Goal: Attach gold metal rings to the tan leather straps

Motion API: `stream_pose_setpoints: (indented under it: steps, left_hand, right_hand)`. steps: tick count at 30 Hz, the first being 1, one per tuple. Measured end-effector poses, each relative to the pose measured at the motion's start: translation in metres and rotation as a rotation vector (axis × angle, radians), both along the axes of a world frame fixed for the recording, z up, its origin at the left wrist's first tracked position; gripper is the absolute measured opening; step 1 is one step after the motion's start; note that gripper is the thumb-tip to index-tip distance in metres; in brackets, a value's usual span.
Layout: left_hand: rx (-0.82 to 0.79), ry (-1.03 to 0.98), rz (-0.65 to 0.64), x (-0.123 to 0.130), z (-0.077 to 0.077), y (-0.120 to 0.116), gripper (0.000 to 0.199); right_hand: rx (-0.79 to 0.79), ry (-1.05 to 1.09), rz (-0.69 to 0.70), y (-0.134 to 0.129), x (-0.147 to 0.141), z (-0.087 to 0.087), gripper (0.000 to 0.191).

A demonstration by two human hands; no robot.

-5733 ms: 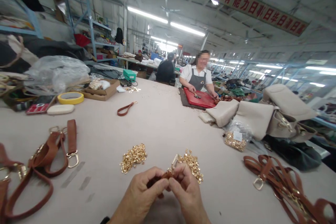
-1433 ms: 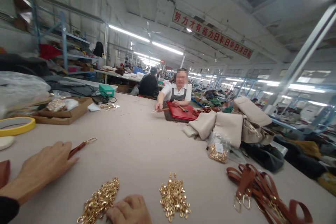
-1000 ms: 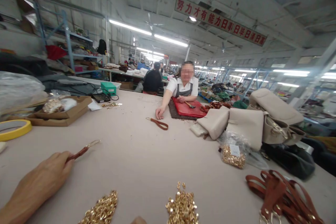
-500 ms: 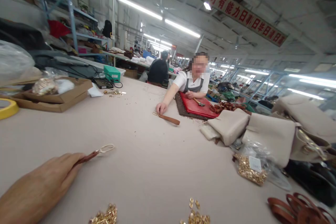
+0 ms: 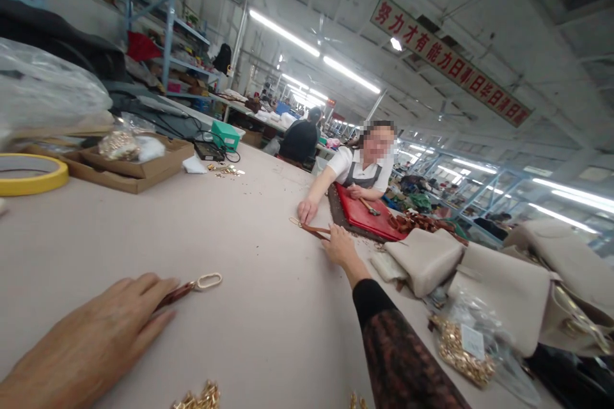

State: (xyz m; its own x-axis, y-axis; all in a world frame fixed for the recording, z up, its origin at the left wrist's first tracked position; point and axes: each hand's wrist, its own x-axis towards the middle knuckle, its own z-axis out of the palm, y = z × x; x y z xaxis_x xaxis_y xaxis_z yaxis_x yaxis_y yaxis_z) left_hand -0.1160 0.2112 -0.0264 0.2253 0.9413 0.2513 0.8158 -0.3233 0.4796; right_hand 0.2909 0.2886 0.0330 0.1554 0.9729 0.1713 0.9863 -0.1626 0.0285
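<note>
My left hand rests low over the table at the left, its fingers closed on a brown leather strap. An oval gold ring sticks out from that strap's end. Farther off, my right hand is stretched out and grips the near end of a second brown leather strap. This strap also has a gold ring at its far end. A co-worker's hand is at the ring end of it. My right fingertips are partly hidden.
Gold metal fittings lie at the near edge. Yellow tape and a cardboard tray stand left. Beige bags and a plastic bag of gold fittings are at right. Across the table, a hammer lies on a red pad.
My right arm has come into view and reached forward to the co-worker's strap, taking hold of its near end. My left hand keeps its strap; the view has shifted left.
</note>
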Motion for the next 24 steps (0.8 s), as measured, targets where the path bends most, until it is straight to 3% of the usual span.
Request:
stream_pose_setpoints:
  steps: [2, 5, 9, 12, 15, 17, 19, 21, 24]
  left_hand:
    - [-0.015, 0.015, -0.098, -0.001, 0.0, 0.001, 0.029]
    - [0.029, -0.028, -0.094, -0.001, 0.004, 0.002, 0.033]
    - [0.031, -0.198, -0.121, 0.011, 0.031, -0.01, 0.032]
    - [-0.18, -0.404, -0.192, 0.031, 0.066, -0.038, 0.035]
    - [-0.571, -0.741, -0.183, 0.059, 0.095, -0.077, 0.058]
    - [-0.762, -1.003, -0.158, 0.08, 0.106, -0.101, 0.07]
    - [-0.819, -1.221, -0.21, 0.098, 0.11, -0.12, 0.064]
    - [-0.812, -1.356, -0.26, 0.111, 0.109, -0.134, 0.05]
    - [-0.84, -1.412, -0.156, 0.122, 0.103, -0.151, 0.043]
  right_hand:
    - [-0.035, -0.01, -0.004, 0.005, -0.001, -0.007, 0.039]
    - [-0.053, -0.007, 0.008, -0.001, -0.007, -0.007, 0.027]
    - [0.043, 0.03, 0.053, -0.029, -0.029, 0.017, 0.04]
    - [0.144, 0.077, 0.128, -0.073, -0.057, 0.045, 0.04]
    - [0.281, 0.126, 0.263, -0.132, -0.088, 0.061, 0.034]
    - [0.468, 0.128, 0.389, -0.174, -0.108, 0.057, 0.031]
    - [0.624, 0.095, 0.49, -0.212, -0.124, 0.045, 0.028]
    - [0.668, 0.07, 0.555, -0.245, -0.136, 0.03, 0.029]
    - [0.613, 0.247, 0.558, -0.282, -0.146, 0.013, 0.035]
